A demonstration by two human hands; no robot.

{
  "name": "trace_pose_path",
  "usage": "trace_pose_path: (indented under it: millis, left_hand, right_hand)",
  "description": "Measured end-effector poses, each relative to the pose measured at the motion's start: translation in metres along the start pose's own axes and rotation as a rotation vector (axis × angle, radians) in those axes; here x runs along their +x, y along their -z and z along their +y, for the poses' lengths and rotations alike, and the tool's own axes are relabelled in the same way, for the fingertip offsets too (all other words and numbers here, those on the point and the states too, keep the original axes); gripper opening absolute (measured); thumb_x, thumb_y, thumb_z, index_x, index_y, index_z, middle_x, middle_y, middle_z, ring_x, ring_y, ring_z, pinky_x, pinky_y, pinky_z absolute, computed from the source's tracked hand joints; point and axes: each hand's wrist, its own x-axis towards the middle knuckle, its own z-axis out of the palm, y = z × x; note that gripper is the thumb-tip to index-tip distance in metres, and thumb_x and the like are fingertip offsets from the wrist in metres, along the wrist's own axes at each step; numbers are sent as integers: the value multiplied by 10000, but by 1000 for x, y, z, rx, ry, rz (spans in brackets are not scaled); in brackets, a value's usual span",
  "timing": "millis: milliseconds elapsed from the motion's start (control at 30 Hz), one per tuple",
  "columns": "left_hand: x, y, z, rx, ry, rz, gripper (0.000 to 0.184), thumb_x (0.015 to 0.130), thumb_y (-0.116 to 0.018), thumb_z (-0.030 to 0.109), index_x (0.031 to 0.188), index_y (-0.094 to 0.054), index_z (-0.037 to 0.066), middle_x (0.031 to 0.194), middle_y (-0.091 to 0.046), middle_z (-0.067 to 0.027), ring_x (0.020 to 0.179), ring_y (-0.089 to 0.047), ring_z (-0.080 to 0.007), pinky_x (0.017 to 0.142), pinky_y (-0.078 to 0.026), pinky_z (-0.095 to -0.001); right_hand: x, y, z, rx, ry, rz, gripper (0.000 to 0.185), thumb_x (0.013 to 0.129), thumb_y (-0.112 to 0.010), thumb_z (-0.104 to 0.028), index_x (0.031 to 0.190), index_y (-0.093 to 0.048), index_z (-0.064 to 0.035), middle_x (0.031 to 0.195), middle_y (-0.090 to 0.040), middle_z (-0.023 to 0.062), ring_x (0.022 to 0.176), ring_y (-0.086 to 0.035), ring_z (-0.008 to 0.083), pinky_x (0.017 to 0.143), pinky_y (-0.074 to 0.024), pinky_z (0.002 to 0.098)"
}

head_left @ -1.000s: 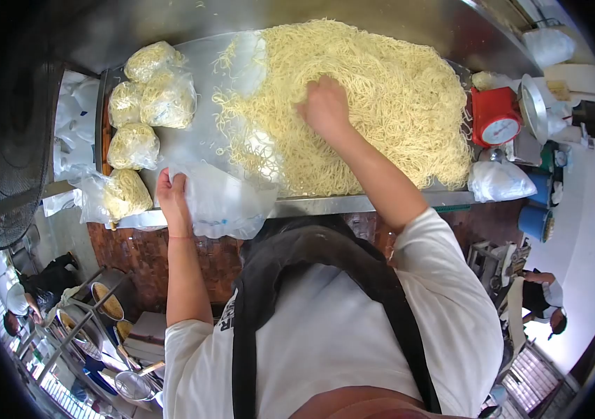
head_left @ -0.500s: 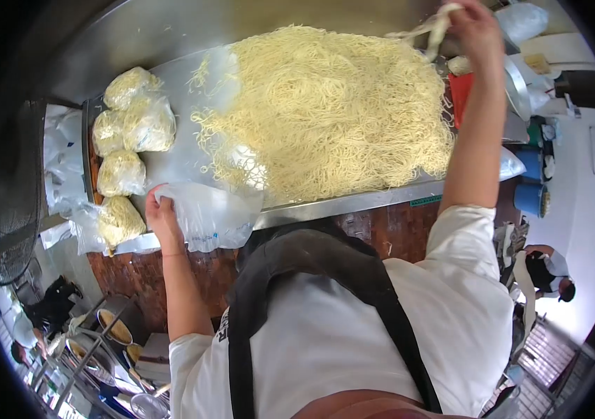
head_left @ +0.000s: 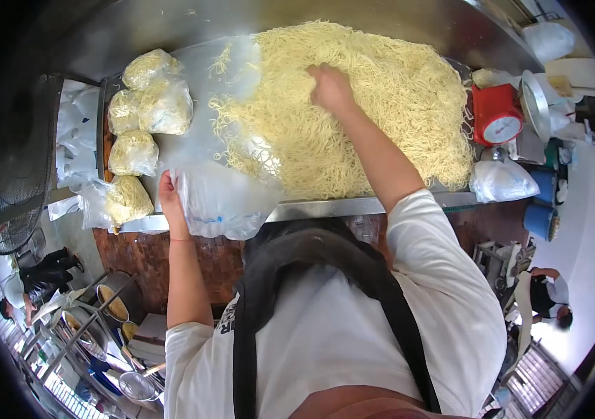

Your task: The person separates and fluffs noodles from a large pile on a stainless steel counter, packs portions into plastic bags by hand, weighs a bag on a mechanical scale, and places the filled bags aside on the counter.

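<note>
My left hand [head_left: 170, 194] is closed on the edge of a clear plastic bag [head_left: 224, 199], which hangs loosely over the metal table's front edge. My right hand [head_left: 331, 89] reaches into a large heap of thin yellow noodles [head_left: 374, 133]. Its fingers look curled into the strands, with their tips partly hidden. Left of the heap lie several filled bags of noodles, among them an upper bag [head_left: 164, 105], a middle bag [head_left: 134, 153] and a lower bag [head_left: 128, 199] near my left hand.
To the right of the heap stand a red dial scale [head_left: 498, 115] with a round metal pan [head_left: 535, 105] and a white plastic bundle [head_left: 503, 181]. Blue buckets [head_left: 540, 220] sit farther right. Large pots [head_left: 112, 300] stand at lower left. Other people are in the background on both sides.
My right hand has come from the far right, where it held pale strands, leftward onto the noodle heap. My left hand keeps its hold on the plastic bag. The view has shifted slightly.
</note>
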Motion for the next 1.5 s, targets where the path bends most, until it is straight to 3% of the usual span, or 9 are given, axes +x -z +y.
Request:
trace_pose_path:
  millis: [133, 233, 533, 600, 833, 967, 1100, 1200, 1500]
  left_hand:
    - [7, 10, -6, 43, -66, -22, 162, 943, -529, 23, 1078, -619, 12, 1014, -660, -24, 892, -592, -86, 815, -474, -245]
    - [0, 10, 1, 1, -17, 48, 166, 944, -528, 31, 1081, -620, 11, 1016, -663, -26, 893, -597, -90, 811, -474, -245]
    - [15, -6, 25, -405, 112, 38, 188, 950, -570, 118, 1098, -632, 21, 1017, -675, -37, 918, -593, -114, 847, -469, -278]
    - [46, -4, 14, 232, -251, 8, 189, 948, -591, 151, 1072, -639, 18, 998, -675, -46, 911, -588, -125, 848, -463, -284]
    - [216, -136, 65, 490, -544, 200, 263, 885, -674, 248, 955, -644, -4, 813, -663, -178, 748, -613, -288, 728, -482, -405]
    - [111, -216, 160, 312, -652, -121, 209, 909, -656, 224, 952, -637, 21, 820, -660, -183, 722, -645, -313, 663, -497, -379]
    - [0, -185, 158, 398, -1347, -431, 82, 833, -668, 28, 892, -617, 56, 718, -600, -91, 582, -580, -267, 539, -465, -363]
    - [-23, -160, 124, 681, -1196, -578, 154, 793, -669, -15, 900, -619, 85, 718, -586, -111, 621, -593, -311, 553, -474, -394]
    - [57, -79, -91, 659, -325, -4, 116, 973, -551, 128, 1010, -571, 20, 755, -632, -212, 691, -623, -397, 621, -481, -448]
  right_hand:
    - [-5, 26, -27, 594, -49, -164, 611, 778, -652, 11, 1370, -540, -89, 739, -680, 57, 594, -622, 161, 624, -534, 353]
    - [-22, 68, -63, 837, -175, -40, 616, 774, -568, 86, 1373, -525, -46, 629, -621, 8, 499, -566, 116, 555, -512, 273]
    - [-15, 284, -111, 1565, 688, 548, 302, 998, -542, -219, 1205, -610, -10, 1112, -692, 128, 947, -694, 223, 814, -587, 360]
    - [-20, 317, -102, 1684, 642, 395, 345, 1022, -484, -280, 1160, -629, 1, 1076, -701, 121, 913, -701, 236, 782, -593, 368]
    - [-26, 254, -48, 1658, 451, 45, 361, 936, -625, -155, 1265, -590, -10, 1182, -667, 125, 1064, -662, 251, 910, -563, 403]
    - [-32, 177, -83, 1540, 312, -37, 324, 932, -629, -66, 1254, -608, -33, 1188, -672, 89, 1072, -648, 197, 944, -550, 339]
    - [-14, 126, -85, 1778, 205, -230, 397, 989, -571, -225, 1335, -561, -31, 1250, -636, 120, 1091, -648, 190, 872, -589, 314]
    - [-19, 132, -154, 2045, -39, -47, 348, 995, -560, -268, 1254, -603, -39, 1218, -642, 123, 1033, -671, 186, 740, -607, 284]
    - [-39, -71, -96, -190, 472, -120, 398, 821, -632, -99, 1220, -620, -97, 1178, -601, 223, 1107, -607, 329, 910, -503, 409]
